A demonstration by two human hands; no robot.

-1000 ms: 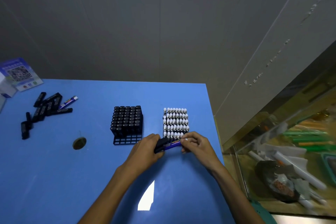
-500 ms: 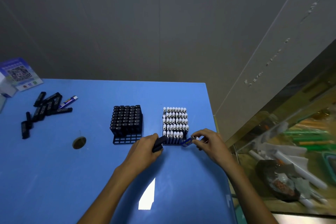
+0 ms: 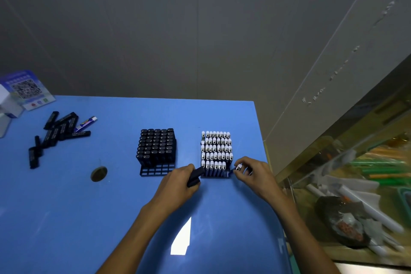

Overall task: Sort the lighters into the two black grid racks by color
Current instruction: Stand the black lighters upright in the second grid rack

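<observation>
Two black grid racks stand on the blue table. The left rack [image 3: 156, 171] is mostly filled with black lighters [image 3: 156, 144], its front row bare. The right rack [image 3: 214, 176] holds white-capped blue lighters [image 3: 216, 148]. My left hand [image 3: 178, 184] grips black lighters [image 3: 195, 176] just in front of the right rack's left corner. My right hand [image 3: 255, 173] pinches a blue lighter with a white cap [image 3: 235, 168] at the rack's front right corner. A loose pile of black lighters [image 3: 55, 132] with one blue lighter [image 3: 85, 122] lies at far left.
A round dark hole [image 3: 99, 173] sits in the table [image 3: 66, 218] left of the racks. A QR-code card [image 3: 26, 89] and a white box [image 3: 6, 104] stand at the far left corner. The table's right edge drops to a cluttered glass-topped bin [image 3: 355, 184].
My hands have parted: the right one took the blue lighter from the left and carried it to the right rack's front right corner. The left hand keeps its black lighters.
</observation>
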